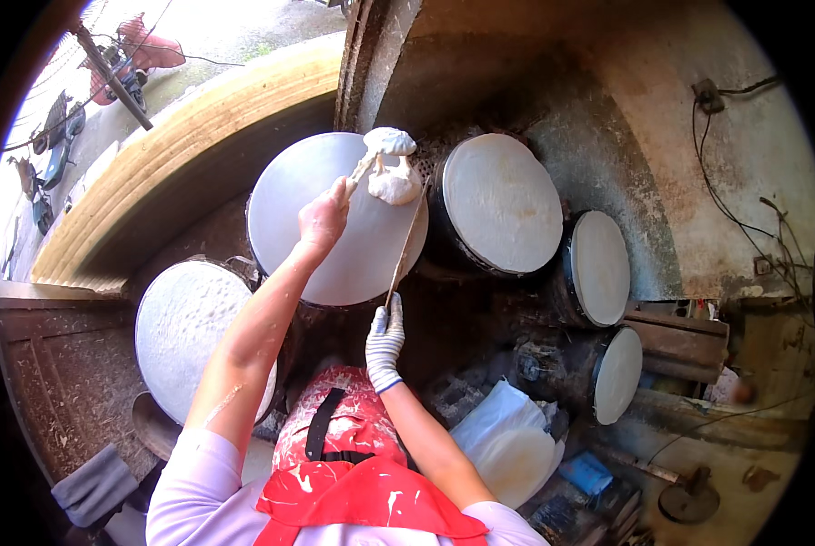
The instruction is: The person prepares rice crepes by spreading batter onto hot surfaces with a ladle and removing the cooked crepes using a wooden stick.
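My bare left hand (323, 218) grips the pale handle (359, 170) of a tool whose head is coated in thick white batter (390, 141). Sticky strands join it to a lump of batter (393, 185) at the upper right of a large round griddle (325, 252). This griddle's surface is smooth and pale grey; whether a thin layer covers it, I cannot tell. In a striped knit glove, my right hand (385, 345) holds a long thin stick (408, 242), perhaps wooden, slanting over the griddle's right edge up to the lump.
Other drum-like stoves with white-covered round tops stand around: a bumpy one (192, 334) at left, and several at right, the nearest (503, 205) beside the griddle. Lower right are pale round sheets (516, 464) and plastic film (499, 413). Cables (711, 184) hang on the wall.
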Available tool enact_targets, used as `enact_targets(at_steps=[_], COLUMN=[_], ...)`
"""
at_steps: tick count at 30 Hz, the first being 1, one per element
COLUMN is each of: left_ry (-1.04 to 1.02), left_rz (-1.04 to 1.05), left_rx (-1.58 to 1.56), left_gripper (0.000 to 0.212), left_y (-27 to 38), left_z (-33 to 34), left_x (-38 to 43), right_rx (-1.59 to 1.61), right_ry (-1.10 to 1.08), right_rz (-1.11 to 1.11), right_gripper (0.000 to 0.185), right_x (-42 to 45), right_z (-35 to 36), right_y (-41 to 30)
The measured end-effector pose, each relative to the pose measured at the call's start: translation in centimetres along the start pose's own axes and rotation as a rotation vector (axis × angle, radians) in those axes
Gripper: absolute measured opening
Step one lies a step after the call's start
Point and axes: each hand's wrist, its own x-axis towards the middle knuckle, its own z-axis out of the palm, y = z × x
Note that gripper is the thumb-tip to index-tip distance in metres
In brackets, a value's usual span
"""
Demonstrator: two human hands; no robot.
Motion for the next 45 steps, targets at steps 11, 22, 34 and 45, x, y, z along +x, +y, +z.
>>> enact_targets(at_steps=[11,22,34,45], left_ry=[-0.078,-0.011,0.024,0.114], left_rz=[-0.334,-0.474,-0.515,-0.575], left_rx=[-0.043,-0.13,-0.325,-0.648], left_gripper=[0.039,0.039,0.038,0.028], left_y=[-5.1,-5.8,-5.0,-3.1], left_z=[-1.0,-3.1,-3.9,-3.1], left_x=[-2.1,-3.7,-6.3,-7.7], right_rx=[-0.083,-0.048,0.104,0.539], right_ry=[-0.144,-0.22,-0.355,-0.515], right_rz=[-0.146,-0.11,-0.104,0.38], right_gripper=[0.041,0.039,0.035,0.031], right_x=[7.6,6.2,7.5,10.3], right_z=[6.9,5.1,3.8,2.9], right_y=[-4.3,-1.8,-0.6,1.8])
